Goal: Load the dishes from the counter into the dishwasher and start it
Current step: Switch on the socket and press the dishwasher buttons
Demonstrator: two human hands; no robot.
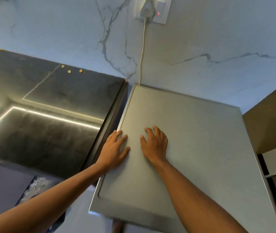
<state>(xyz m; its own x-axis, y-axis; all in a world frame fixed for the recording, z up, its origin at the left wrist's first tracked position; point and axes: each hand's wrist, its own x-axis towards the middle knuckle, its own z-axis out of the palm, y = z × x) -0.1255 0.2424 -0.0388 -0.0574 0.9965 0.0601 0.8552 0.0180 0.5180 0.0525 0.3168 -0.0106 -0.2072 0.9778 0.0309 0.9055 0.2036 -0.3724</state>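
Observation:
The grey flat top of the dishwasher [192, 148] fills the middle and right of the head view, seen from above. My left hand [114, 148] lies flat on its left edge with fingers spread. My right hand [155, 144] rests palm down just beside it, fingers slightly bent, holding nothing. No dishes are in view, and the dishwasher's door and controls are hidden below the top.
A dark counter [49, 98] with a few small yellow crumbs lies to the left, separated by a narrow gap. A white cord [143, 52] runs from a wall socket [150, 10] down behind the appliance. A brown cabinet [272, 123] stands at right.

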